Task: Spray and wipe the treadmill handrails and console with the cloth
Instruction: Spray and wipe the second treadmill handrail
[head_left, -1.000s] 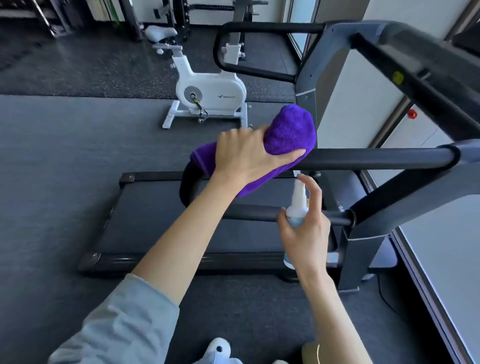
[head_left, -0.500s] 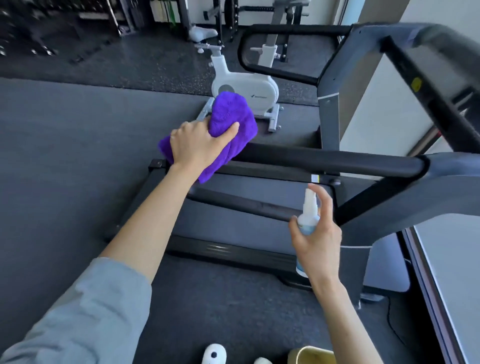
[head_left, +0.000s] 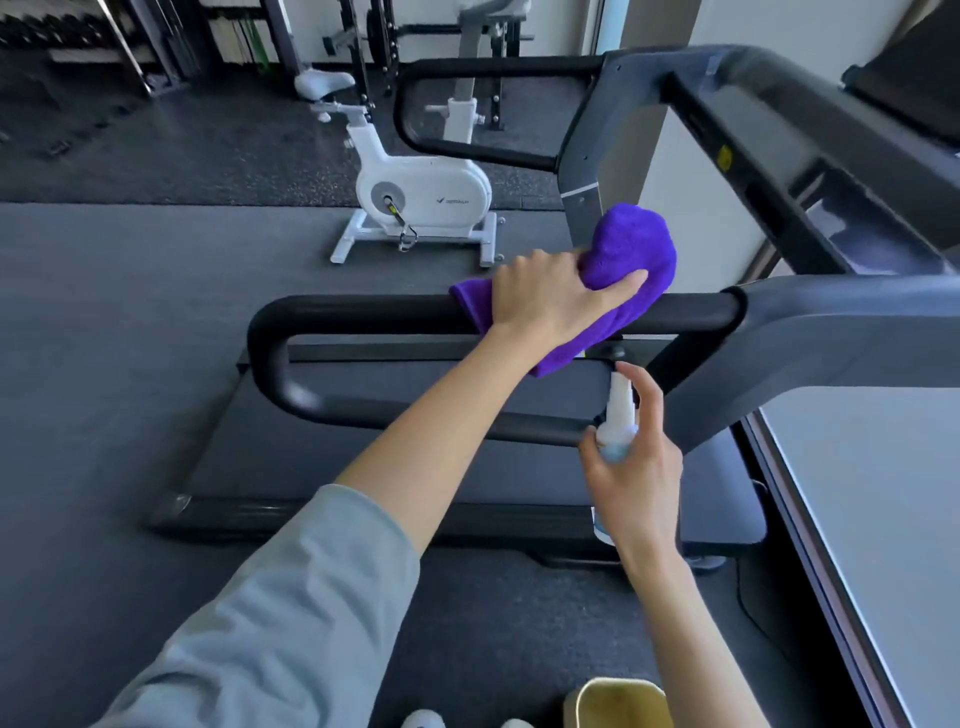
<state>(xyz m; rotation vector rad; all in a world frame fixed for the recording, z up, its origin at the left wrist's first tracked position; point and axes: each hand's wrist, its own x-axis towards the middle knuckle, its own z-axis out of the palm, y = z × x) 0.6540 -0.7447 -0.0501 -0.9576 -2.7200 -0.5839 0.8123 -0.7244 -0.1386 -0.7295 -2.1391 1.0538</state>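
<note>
The left hand (head_left: 550, 301) grips a purple cloth (head_left: 631, 249) around the near handrail (head_left: 363, 309) of the treadmill, fingers curled over the far side of the bar and thumb stretched along the fabric on the near side. The cloth is bunched into a rounded lump above the bar, close to where the rail meets the grey upright arm, and a flat tail of it hangs below the rail toward the belt (head_left: 395, 462). The right hand (head_left: 636, 467) holds a small spray bottle (head_left: 618, 415) upright — fingers wrapped round its body, the index finger raised and resting on top of the white nozzle. The bottle sits just below the cloth's hanging edge and in front of the handrail's lower bar, not touching the cloth. The handrail itself is a black padded loop, its rounded end to the left. The far handrail (head_left: 483, 67) shows beyond, and the console (head_left: 857, 228) is at the upper right, seen at a steep angle — its face is hard to make out. A white exercise bike (head_left: 423, 195) stands on the dark floor behind the treadmill. A grey sleeve (head_left: 291, 618) covers the left upper arm, and a pale yellow container (head_left: 618, 701) sits at the bottom edge.
</note>
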